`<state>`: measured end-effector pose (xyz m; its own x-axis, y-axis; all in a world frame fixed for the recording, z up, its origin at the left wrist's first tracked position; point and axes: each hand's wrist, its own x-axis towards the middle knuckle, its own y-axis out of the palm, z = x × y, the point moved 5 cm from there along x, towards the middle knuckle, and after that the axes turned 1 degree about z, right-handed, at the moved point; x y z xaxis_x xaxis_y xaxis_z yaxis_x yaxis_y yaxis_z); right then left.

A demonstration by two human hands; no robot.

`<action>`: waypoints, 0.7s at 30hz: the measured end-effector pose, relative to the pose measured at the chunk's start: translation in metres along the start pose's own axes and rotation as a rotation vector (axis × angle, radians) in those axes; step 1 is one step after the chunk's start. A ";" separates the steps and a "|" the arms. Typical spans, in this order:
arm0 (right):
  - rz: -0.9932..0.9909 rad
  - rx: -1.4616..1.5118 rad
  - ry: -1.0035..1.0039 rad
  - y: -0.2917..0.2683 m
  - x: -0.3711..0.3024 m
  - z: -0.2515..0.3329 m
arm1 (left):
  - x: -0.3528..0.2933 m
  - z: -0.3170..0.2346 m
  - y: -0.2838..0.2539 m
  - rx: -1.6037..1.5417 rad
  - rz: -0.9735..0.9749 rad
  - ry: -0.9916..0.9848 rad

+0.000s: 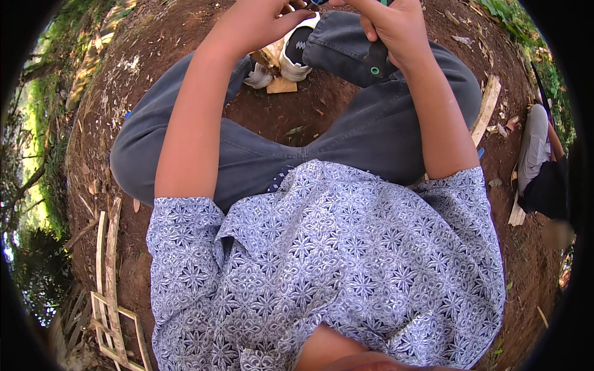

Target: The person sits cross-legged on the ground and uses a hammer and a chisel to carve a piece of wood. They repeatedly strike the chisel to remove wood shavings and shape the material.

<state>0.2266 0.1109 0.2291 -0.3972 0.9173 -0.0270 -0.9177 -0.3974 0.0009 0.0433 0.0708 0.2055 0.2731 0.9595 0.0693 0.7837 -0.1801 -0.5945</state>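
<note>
At the top edge, my right hand (399,31) is closed round a dark tool handle (375,62) with a green-ringed hole at its end. The tool's far part lies beyond the picture. My left hand (269,23) is beside it to the left, fingers bent and thumb pointing right. A small dark blue thing (319,2) shows by the left fingertips, mostly cut off. Below the left hand are a white and black shoe (298,52), a piece of light wood (267,57) and a small flat wood offcut (282,85) on the soil.
My crossed legs in dark grey trousers (383,133) surround the hands' area. A wooden strip (486,108) lies right of my knee. Farther right, another person's grey-clad leg (533,145) shows. A light wooden frame (116,312) and long sticks (112,253) lie at lower left on brown soil (93,161).
</note>
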 end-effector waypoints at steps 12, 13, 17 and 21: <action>-0.051 0.209 -0.078 -0.004 -0.013 0.016 | -0.067 0.151 0.034 0.360 0.221 -0.385; -0.033 0.239 -0.082 0.003 -0.015 0.019 | -0.077 0.152 0.030 0.345 0.190 -0.412; -0.051 0.324 -0.205 0.013 -0.022 0.038 | -0.087 0.137 0.031 0.291 0.097 -0.263; -0.034 0.275 -0.236 0.009 -0.042 0.067 | -0.092 0.115 0.027 0.296 -0.063 -0.232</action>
<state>0.2340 0.0707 0.2969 -0.3288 0.9231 0.1994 -0.8859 -0.3746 0.2736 -0.0249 0.0025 0.0916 0.0690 0.9963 -0.0503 0.5907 -0.0814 -0.8028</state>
